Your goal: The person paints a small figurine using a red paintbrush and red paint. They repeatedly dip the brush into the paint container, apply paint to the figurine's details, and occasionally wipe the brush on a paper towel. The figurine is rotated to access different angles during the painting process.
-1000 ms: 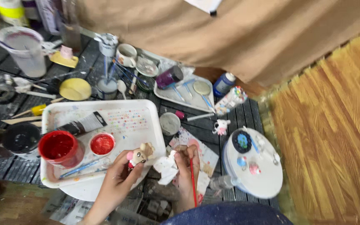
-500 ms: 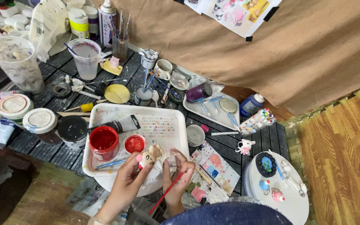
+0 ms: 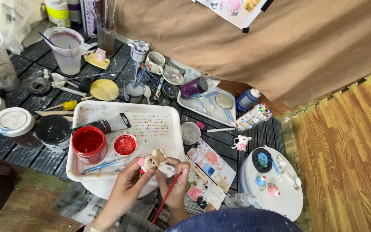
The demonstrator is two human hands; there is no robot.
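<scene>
Near the front edge of the slatted worktop (image 3: 5,146), a white tray (image 3: 168,141) carries 1 open red paint jar (image 3: 89,144) and its red lid (image 3: 125,145). Over the tray's front right corner, the left hand (image 3: 127,189) pinches a small clay figurine (image 3: 153,161). Just right, the right hand (image 3: 174,189) grips a red-handled brush (image 3: 164,202), fingers closed, touching the figurine.
</scene>
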